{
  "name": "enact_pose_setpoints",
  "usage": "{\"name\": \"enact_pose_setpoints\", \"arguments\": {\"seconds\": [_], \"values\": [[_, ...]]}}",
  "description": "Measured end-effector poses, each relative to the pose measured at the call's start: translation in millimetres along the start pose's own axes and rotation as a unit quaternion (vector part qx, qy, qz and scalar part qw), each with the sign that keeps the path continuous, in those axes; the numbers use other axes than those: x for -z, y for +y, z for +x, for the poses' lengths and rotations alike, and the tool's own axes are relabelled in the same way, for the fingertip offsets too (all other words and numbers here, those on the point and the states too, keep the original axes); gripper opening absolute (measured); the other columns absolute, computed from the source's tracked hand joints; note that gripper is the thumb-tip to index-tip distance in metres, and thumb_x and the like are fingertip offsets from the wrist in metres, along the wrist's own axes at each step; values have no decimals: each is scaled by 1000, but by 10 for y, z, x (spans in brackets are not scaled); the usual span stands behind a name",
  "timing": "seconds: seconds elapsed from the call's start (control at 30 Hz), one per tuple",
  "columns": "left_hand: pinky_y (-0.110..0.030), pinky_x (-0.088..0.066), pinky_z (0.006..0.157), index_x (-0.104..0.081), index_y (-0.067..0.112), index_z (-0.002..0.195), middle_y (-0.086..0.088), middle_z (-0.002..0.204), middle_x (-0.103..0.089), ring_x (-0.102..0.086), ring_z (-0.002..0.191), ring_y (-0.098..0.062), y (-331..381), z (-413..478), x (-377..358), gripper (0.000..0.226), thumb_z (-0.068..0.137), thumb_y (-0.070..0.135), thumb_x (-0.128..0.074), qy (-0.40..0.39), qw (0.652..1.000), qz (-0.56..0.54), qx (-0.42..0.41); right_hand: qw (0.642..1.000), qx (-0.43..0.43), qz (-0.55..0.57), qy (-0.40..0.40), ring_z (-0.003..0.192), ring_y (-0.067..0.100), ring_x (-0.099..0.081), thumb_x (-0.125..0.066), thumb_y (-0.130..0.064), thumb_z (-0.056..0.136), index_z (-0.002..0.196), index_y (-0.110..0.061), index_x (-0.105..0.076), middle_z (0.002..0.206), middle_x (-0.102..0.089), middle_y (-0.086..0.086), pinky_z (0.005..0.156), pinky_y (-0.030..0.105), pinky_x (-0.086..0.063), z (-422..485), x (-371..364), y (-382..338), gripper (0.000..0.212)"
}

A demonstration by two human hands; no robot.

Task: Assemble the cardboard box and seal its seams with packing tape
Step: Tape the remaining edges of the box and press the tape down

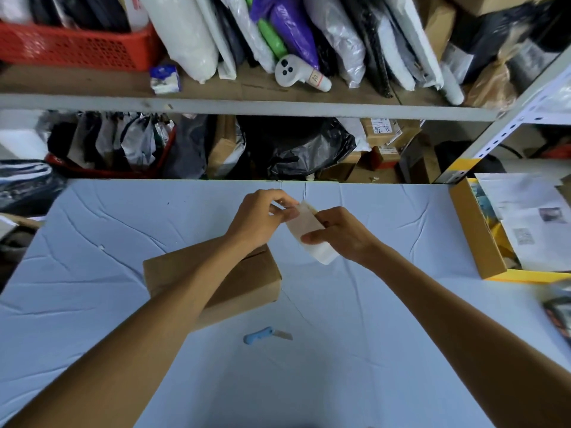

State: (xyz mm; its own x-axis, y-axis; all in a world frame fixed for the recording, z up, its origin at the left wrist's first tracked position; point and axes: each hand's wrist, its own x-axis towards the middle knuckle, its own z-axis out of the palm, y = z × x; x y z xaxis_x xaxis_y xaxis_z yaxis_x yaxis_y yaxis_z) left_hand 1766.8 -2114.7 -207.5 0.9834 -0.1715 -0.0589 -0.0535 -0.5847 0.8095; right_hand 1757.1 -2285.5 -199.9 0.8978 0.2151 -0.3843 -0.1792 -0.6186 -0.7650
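Both hands are raised over the desk (92, 273) and meet on a pale roll of tape (306, 225). The right hand (343, 236) grips the roll with fingers and thumb curled round it. The left hand (259, 217) pinches at the roll's upper edge (whether a loose end is lifted is unclear). The cardboard box (247, 279) lies closed on the desk below the left hand, partly under that forearm. A blue knife (262, 335) lies nearer the person than both hands, and an open yellow box (475, 230) sits well to the right of the right hand.
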Motion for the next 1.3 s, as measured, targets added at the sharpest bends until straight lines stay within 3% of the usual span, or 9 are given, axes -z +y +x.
{"name": "enact_pose_setpoints", "arguments": {"seconds": [0.2,0.43,0.57,0.7,0.8,0.9,1.03,1.17,1.3], "values": [[-30,-52,84,-69,13,93,0,98,-68,-62,94,-16,-99,21,77,9,87,20,-68,-27,999,9,-22,1000,9,18,-20,87,29,-55,-68,-10,82,94,-8,-69,90,-61,8,69,30,-39,-38,14,4,12],[-23,-44,75,-55,13,91,-5,96,-63,-57,88,-17,-74,33,85,6,96,17,-54,-59,997,53,-26,999,9,-12,-34,91,31,-53,-68,-12,83,105,-3,-68,96,-58,9,69,27,-39,13,-4,-85,24],[-25,-40,70,-52,15,87,3,81,-55,-51,75,-11,-42,16,143,12,98,13,-48,-101,991,88,-21,997,-25,-64,-40,72,22,-45,-67,-20,85,94,-9,-58,76,-49,2,56,24,-29,84,-26,-142,17],[-20,-42,68,-48,16,85,0,90,-56,-54,86,-18,-17,7,151,13,98,14,-47,-80,995,55,-1,997,-20,-60,-36,69,18,-43,-65,-21,87,90,-11,-53,72,-45,-5,55,22,-27,72,-28,-122,17],[-22,-43,73,-45,17,95,1,101,-56,-56,93,-15,-21,-9,146,14,95,25,-56,-82,995,50,15,998,-9,-44,-44,71,19,-45,-64,-19,88,90,-11,-55,72,-47,-5,56,21,-28,42,-36,-125,12],[-16,-45,69,-45,17,98,-2,98,-60,-58,89,-16,-45,-18,116,25,87,24,-66,-44,999,20,16,997,-9,-57,-51,83,23,-48,-64,-20,88,104,-8,-63,88,-54,3,59,21,-32,44,-77,-120,20],[-22,-53,70,-55,16,106,-7,109,-63,-64,88,-19,-38,1,99,21,88,20,-65,-48,998,-5,35,997,-17,-49,-50,90,26,-51,-64,-20,88,115,-2,-63,101,-56,7,65,22,-37,68,-116,-75,33],[-17,-50,66,-57,16,99,-2,99,-62,-63,78,-16,-23,0,94,17,87,22,-66,-24,999,1,36,998,-16,-50,-41,88,26,-51,-65,-21,87,113,-2,-63,100,-56,8,65,23,-36,75,-115,-64,33],[-25,-54,74,-65,10,92,-3,87,-66,-64,71,-13,-43,16,88,16,84,24,-70,16,999,10,28,999,-6,-42,-29,83,25,-50,-65,-21,87,107,-2,-65,92,-54,7,60,22,-32,72,-104,-95,27]]}}
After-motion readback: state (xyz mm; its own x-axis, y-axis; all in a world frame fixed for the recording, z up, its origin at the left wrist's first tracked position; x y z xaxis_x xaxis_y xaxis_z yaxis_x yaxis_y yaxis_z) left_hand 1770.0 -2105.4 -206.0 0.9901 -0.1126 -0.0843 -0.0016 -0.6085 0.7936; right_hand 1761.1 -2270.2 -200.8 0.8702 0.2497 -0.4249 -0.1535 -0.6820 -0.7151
